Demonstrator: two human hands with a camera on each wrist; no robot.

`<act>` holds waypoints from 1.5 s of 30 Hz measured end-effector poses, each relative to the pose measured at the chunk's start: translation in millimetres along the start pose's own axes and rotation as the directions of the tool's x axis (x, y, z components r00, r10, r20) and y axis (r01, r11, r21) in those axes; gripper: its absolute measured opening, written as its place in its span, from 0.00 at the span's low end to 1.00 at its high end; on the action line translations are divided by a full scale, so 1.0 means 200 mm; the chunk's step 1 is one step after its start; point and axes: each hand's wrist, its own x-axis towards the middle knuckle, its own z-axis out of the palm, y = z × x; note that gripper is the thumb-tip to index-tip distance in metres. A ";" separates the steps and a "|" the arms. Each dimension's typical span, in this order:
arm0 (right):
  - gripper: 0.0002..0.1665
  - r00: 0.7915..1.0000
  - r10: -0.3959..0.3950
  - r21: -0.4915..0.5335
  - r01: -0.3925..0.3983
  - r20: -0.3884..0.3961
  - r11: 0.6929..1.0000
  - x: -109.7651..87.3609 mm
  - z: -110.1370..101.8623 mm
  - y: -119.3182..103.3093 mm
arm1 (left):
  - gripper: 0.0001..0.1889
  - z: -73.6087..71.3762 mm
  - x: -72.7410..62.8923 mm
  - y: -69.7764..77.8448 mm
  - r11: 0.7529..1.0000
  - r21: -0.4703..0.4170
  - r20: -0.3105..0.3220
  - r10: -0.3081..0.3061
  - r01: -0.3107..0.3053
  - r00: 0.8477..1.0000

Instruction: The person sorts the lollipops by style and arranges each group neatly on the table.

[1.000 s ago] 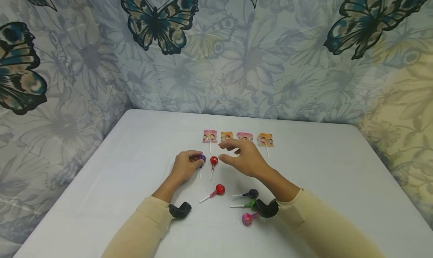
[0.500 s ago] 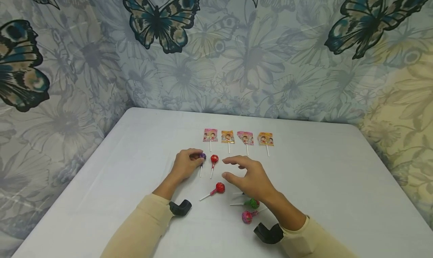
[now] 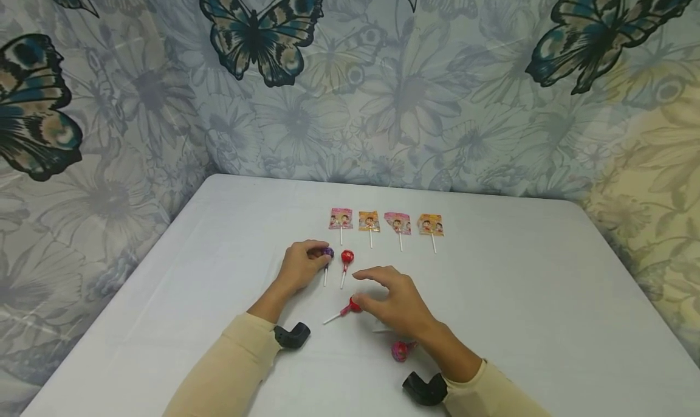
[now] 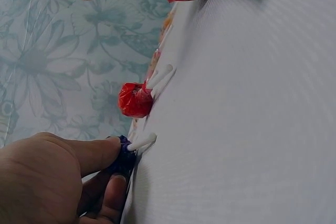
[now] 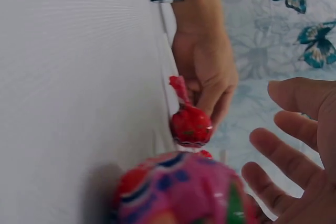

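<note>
My left hand (image 3: 298, 266) pinches the wrapped head of a purple lollipop (image 3: 328, 253) between thumb and fingers; its white stick points toward me. Just right of it lies a red lollipop (image 3: 347, 256). Nearer to me, a second red lollipop (image 3: 345, 311) lies slantwise, its head partly covered by the thumb of my right hand (image 3: 401, 301). That hand hovers with thumb and fingers spread and holds nothing, as the right wrist view also shows. A pink lollipop (image 3: 400, 351) lies below the right hand and looms large in the right wrist view. Other lollipops beneath that hand are hidden.
Farther back on the white table (image 3: 519, 271) lies a row of flat-wrapped lollipops, pink (image 3: 341, 219) and orange (image 3: 431, 224) among them. Patterned butterfly cloth (image 3: 404, 101) hangs behind the table. Each sleeve cuff carries a black wrist mount (image 3: 425, 389).
My right hand has drawn back from beside the upper red lollipop toward me, then left over the lower red one. The left hand keeps its pinch on the purple lollipop.
</note>
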 end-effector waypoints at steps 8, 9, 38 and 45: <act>0.21 0.999 -0.023 -0.071 0.026 0.041 0.997 -0.01 0.03 0.03 | 0.13 0.00 0.01 0.01 1.000 0.010 0.002 -0.004 0.004 1.000; 0.21 0.999 -0.012 -0.076 0.015 0.045 0.997 -0.01 0.04 0.04 | 0.13 0.00 0.01 0.01 1.000 0.009 0.002 -0.002 0.002 1.000; 0.17 0.987 0.050 -0.289 -0.005 0.150 0.957 -0.02 0.09 0.06 | 0.13 0.00 -0.01 0.01 0.999 -0.002 -0.023 0.036 -0.036 0.999; 0.15 0.985 0.075 -0.277 -0.030 0.155 0.961 -0.02 0.08 0.07 | 0.13 0.00 0.00 0.00 1.000 -0.001 -0.009 -0.008 0.008 1.000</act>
